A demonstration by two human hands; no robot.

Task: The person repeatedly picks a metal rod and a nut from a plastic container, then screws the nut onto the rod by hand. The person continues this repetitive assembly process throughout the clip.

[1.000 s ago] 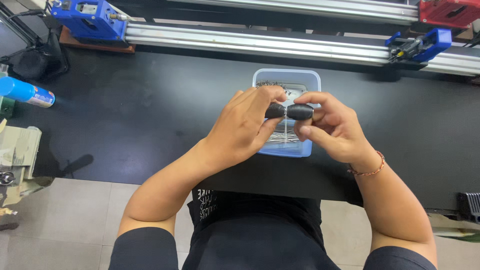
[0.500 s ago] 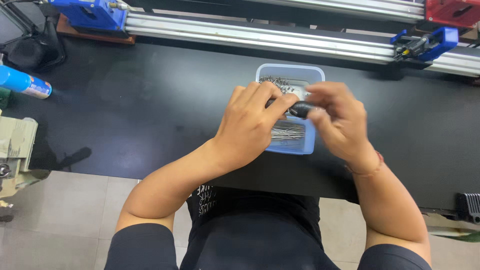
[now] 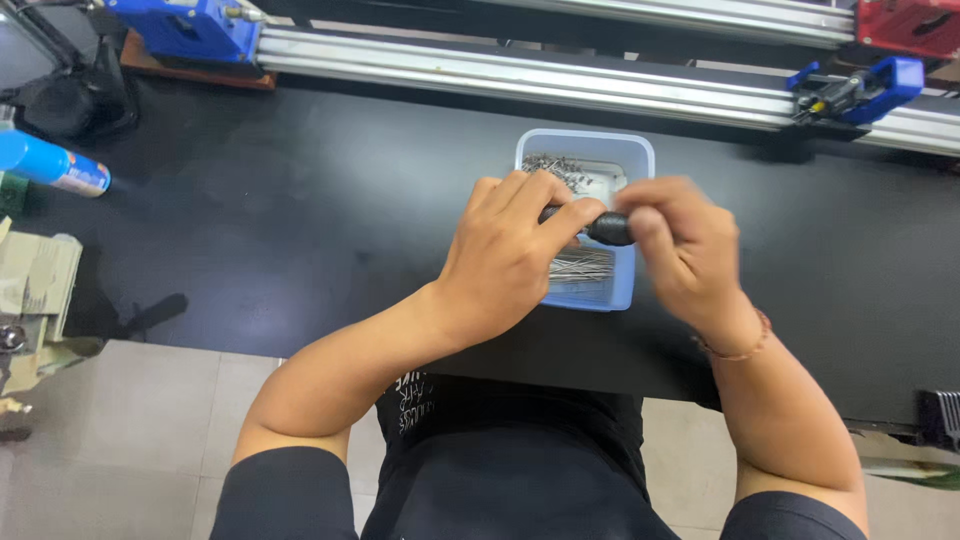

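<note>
My left hand (image 3: 510, 255) and my right hand (image 3: 685, 250) meet over a pale blue plastic tray (image 3: 640, 160) on the black tabletop. Between them they grip a short black cylindrical piece (image 3: 605, 228), held level above the tray. Left fingers wrap its left end, right fingers close on its right end. Inside the tray lie several thin metal pins (image 3: 582, 265) and a heap of small metal parts (image 3: 555, 165) at the far end. The hands cover much of the tray.
A long aluminium rail (image 3: 520, 75) runs across the back, with a blue block (image 3: 185, 25) at its left, a blue clamp (image 3: 865, 88) and a red block (image 3: 910, 25) at its right. A blue spray can (image 3: 50, 165) lies far left.
Both hands with the black piece have shifted slightly right and nearer over the tray. My right hand has rolled over its end of the piece.
</note>
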